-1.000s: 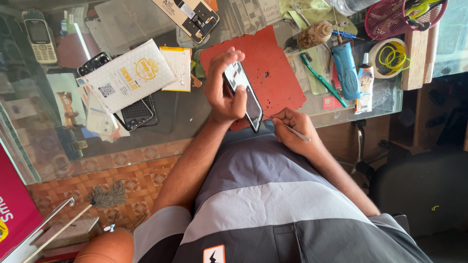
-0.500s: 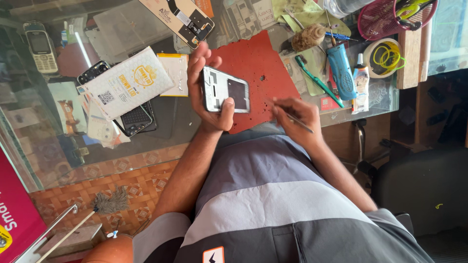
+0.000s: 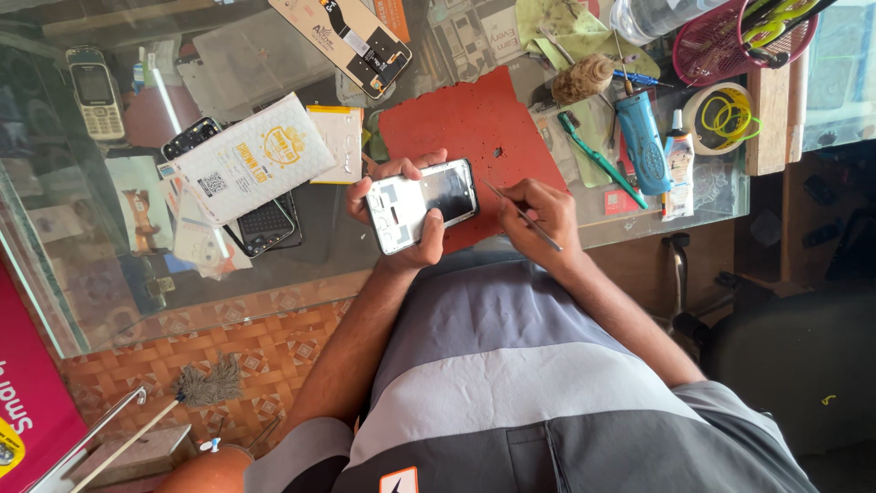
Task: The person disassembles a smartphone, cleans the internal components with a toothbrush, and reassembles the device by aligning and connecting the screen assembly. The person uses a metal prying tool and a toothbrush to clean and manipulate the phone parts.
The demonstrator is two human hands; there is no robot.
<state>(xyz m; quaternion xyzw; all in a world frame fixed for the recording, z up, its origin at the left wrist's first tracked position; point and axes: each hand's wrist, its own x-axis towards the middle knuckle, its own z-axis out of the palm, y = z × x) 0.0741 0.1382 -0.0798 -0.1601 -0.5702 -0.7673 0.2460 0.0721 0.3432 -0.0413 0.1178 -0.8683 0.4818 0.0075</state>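
Note:
My left hand (image 3: 401, 219) grips an opened smartphone (image 3: 422, 204), its white inner frame and dark panel facing up, held level above the near edge of a red work mat (image 3: 479, 119). My right hand (image 3: 540, 212) pinches thin metal tweezers (image 3: 520, 212) like a pen. Their tip points toward the phone's right end, close to it; contact cannot be made out. Both hands hover over the front edge of the glass-topped counter (image 3: 319, 265).
On the counter lie a padded white envelope (image 3: 251, 164), dark phones (image 3: 265, 224), an old keypad phone (image 3: 96, 91), a phone back panel (image 3: 351, 41), a teal toothbrush (image 3: 593, 155), a blue tool (image 3: 643, 141), a glue bottle (image 3: 677, 173), tape roll (image 3: 721, 114) and pink basket (image 3: 739, 36). A small brush (image 3: 182, 393) lies on the tiled floor.
My left hand has turned the phone from on edge to flat with its inside facing up, then shifted it slightly. The right hand has brought the tweezers closer to the phone's right end.

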